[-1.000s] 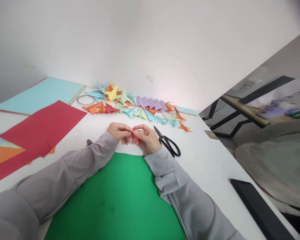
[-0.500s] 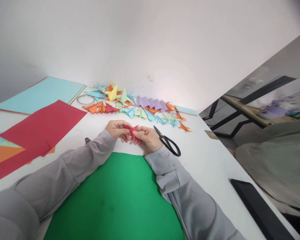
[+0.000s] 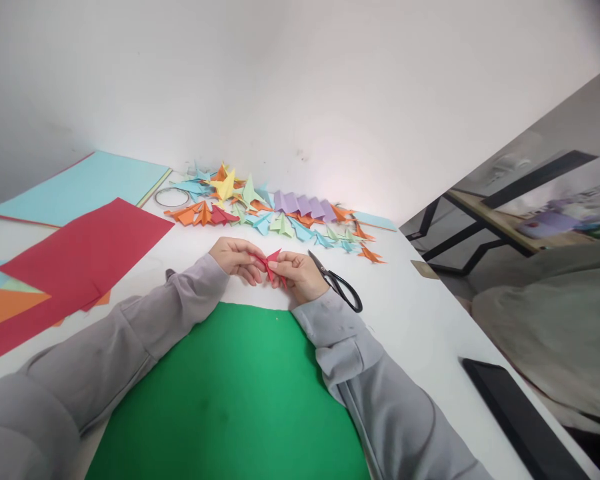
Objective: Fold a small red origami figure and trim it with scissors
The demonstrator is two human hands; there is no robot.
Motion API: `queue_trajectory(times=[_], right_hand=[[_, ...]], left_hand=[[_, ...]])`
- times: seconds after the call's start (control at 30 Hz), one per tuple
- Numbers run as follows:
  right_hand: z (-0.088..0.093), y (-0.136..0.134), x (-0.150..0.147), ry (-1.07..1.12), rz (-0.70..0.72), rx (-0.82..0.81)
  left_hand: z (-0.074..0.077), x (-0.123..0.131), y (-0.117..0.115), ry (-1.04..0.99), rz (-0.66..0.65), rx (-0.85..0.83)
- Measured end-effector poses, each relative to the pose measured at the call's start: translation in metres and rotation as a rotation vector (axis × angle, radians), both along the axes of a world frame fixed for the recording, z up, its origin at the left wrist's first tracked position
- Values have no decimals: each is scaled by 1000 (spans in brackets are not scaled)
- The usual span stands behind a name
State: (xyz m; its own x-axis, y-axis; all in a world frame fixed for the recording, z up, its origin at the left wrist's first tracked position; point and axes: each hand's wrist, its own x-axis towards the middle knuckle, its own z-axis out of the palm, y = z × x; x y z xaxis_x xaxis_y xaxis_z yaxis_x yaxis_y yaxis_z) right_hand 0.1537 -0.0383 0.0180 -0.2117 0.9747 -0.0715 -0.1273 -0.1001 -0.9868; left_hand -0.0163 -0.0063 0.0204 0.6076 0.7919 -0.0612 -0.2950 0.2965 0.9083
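Observation:
A small red origami crane (image 3: pixel 274 256) is held between my two hands, above the white table just past the far edge of the green sheet (image 3: pixel 230 393). My left hand (image 3: pixel 236 259) is closed, pinching the crane's left side. My right hand (image 3: pixel 303 275) is closed as well, its thumb and fingers gripping the right side. Fingers cover much of the folds; one pointed tip sticks up between them. Black-handled scissors (image 3: pixel 337 283) lie just right of my right hand.
Folded paper cranes in several colours (image 3: pixel 280 223) line the wall, beside a roll of tape (image 3: pixel 172 197). At left lie red sheets (image 3: pixel 90 253), orange paper (image 3: pixel 13 307) and a light blue stack (image 3: pixel 85 187). A black flat object (image 3: pixel 520 413) rests near the table's right edge.
My right hand has shifted slightly right and my left hand slightly up and left. The crane's upper tip has moved a little to the right; both hands keep their hold.

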Motion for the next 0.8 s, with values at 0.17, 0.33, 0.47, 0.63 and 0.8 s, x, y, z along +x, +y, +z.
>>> queue_trajectory(times=[0.17,0.33,0.47,0.63,0.8], right_hand=[[1,0,0,11,-12,-17],[1,1,1,40,-17,-29],[0,1,2,54,-19,-37],[-1,2,3,76,-7,-39],[-2,3,5,99,11,-16]], left_hand=[[-1,-2,2,4,-30,-28],[3,-3,3,27,-51,-69],[6,-4,2,23,-48,-78],[5,-1,-1,13,5,-68],[5,1,-5,6,69,-30]])
